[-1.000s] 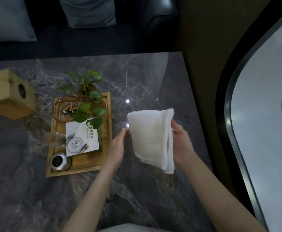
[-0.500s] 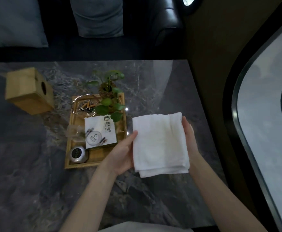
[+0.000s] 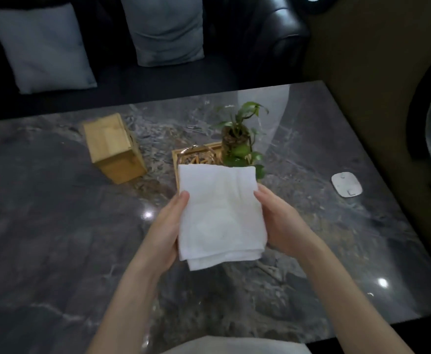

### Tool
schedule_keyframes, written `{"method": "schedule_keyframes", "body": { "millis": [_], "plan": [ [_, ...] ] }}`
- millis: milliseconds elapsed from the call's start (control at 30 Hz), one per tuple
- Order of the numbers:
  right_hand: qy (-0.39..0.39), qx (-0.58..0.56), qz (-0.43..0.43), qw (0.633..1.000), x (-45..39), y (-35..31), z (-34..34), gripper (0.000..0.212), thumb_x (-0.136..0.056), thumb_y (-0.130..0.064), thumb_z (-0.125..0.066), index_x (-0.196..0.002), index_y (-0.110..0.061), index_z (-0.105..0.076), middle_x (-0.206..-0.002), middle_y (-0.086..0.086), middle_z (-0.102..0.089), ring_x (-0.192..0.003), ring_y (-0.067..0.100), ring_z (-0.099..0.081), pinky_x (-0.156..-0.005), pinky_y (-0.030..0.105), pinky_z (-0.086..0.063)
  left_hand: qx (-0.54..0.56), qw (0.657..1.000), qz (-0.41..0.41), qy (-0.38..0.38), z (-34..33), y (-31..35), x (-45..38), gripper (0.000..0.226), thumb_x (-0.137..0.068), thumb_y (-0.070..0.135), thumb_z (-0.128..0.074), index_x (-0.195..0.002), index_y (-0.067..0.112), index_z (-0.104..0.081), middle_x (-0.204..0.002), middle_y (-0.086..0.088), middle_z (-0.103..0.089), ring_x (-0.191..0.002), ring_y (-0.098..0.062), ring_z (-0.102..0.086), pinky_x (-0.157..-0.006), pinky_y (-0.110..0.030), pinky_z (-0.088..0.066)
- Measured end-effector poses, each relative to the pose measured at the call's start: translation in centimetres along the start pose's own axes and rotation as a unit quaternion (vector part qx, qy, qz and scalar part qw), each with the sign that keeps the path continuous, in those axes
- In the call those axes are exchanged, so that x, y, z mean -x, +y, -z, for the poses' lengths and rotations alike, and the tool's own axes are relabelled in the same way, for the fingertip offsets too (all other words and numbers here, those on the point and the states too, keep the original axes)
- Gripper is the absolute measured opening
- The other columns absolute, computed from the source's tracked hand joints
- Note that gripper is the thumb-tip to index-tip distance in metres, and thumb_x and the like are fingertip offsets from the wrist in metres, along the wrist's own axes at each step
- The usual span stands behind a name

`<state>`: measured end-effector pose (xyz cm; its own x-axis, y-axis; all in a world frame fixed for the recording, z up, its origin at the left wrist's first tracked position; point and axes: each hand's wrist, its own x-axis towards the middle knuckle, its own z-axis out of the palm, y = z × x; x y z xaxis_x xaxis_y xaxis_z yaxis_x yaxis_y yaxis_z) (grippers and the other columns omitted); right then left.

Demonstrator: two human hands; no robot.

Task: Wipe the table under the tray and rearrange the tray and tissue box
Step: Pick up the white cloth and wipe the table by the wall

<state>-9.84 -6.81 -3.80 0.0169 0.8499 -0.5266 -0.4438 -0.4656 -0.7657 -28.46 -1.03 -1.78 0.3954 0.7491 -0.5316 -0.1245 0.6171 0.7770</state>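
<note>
Both hands, left hand [image 3: 168,231] and right hand [image 3: 281,226], fingers clamped on a folded white cloth [image 3: 219,215]. At 12 o'clock, the potted plant [image 3: 237,141] could topple if the wooden tray [image 3: 176,159] gets lifted carelessly.

White cloth [image 3: 219,213], grey veined marble table [image 3: 56,238], tan wooden tissue box [image 3: 112,149], green plant [image 3: 240,139].

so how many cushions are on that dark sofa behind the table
2. A pale grey square cushion leans at the left of the black leather sofa, and a darker grey cushion sits to its right, cut off by the top edge. More may lie out of view.
</note>
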Motion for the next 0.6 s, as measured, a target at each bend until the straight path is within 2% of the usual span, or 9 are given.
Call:
{"method": "schedule_keyframes", "body": {
  "millis": [67,133,200,333,467,600],
  "plan": [
    [-0.004,0.029,0.017,0.999,-0.7,0.5,-2.6,0.027,-0.096,-0.024,-0.042,-0.11,-0.041,-0.057,-0.105,-0.016,-0.068,-0.101,0.009,-0.064,-0.088,0.034,-0.051,-0.006,1.0,-0.006,0.026,2.8,0.9,0.2,0.022,-0.09,0.037,-0.044,-0.101,0.026,-0.06,-0.09,0.004,-0.075,-0.08,-0.015,-0.072,-0.061,-0.032,-0.06],
    [-0.014,0.061,0.032,0.998,-1.6,1.0,-5.3,0.032,-0.096,-0.019,-0.042,-0.105,-0.046,-0.057,-0.11,-0.015,-0.066,-0.105,0.008,-0.061,-0.09,0.033,-0.05,-0.008,0.999,-0.013,0.047,5.4,1.6,0.4,0.019,-0.09,0.037,-0.044,-0.095,0.028,-0.06,-0.081,0.008,-0.076,-0.074,-0.012,-0.072,-0.055,-0.029,-0.059],
    [-0.005,0.083,0.041,0.996,-2.9,1.5,-7.9,0.033,-0.095,-0.017,-0.041,-0.109,-0.043,-0.057,-0.117,-0.011,-0.063,-0.11,0.01,-0.058,-0.096,0.037,-0.047,-0.011,0.997,-0.025,0.074,7.9,2.0,0.4,0.02,-0.091,0.037,-0.044,-0.093,0.028,-0.061,-0.079,0.009,-0.076,-0.075,-0.01,-0.072,-0.057,-0.028,-0.059],
    [0.013,0.068,0.022,0.997,-6.1,3.0,-11.8,0.031,-0.096,-0.015,-0.04,-0.111,-0.036,-0.056,-0.121,-0.004,-0.06,-0.112,0.015,-0.057,-0.1,0.041,-0.045,-0.005,0.993,-0.025,0.116,12.5,2.4,-0.2,0.021,-0.093,0.035,-0.043,-0.096,0.027,-0.062,-0.092,0.007,-0.073,-0.082,-0.01,-0.07,-0.066,-0.03,-0.059],
    [0.026,0.12,-0.003,0.992,-8.5,4.9,-14.8,0.03,-0.097,-0.018,-0.038,-0.124,-0.027,-0.049,-0.118,-0.007,-0.056,-0.11,0.014,-0.053,-0.094,0.037,-0.046,-0.021,0.99,0.014,0.139,16.0,1.8,-1.5,0.03,-0.092,0.038,-0.042,-0.117,0.025,-0.052,-0.112,0.001,-0.064,-0.101,-0.02,-0.063,-0.087,-0.042,-0.051],
    [0.059,0.179,-0.028,0.982,-10.7,7.4,-16.4,0.037,-0.096,-0.019,-0.037,-0.133,-0.021,-0.044,-0.129,-0.001,-0.052,-0.118,0.019,-0.049,-0.101,0.042,-0.042,-0.031,0.988,0.06,0.142,18.1,0.5,-3.0,0.036,-0.094,0.035,-0.04,-0.125,0.018,-0.047,-0.116,-0.004,-0.062,-0.1,-0.019,-0.062,-0.081,-0.035,-0.051]
  ]
}}
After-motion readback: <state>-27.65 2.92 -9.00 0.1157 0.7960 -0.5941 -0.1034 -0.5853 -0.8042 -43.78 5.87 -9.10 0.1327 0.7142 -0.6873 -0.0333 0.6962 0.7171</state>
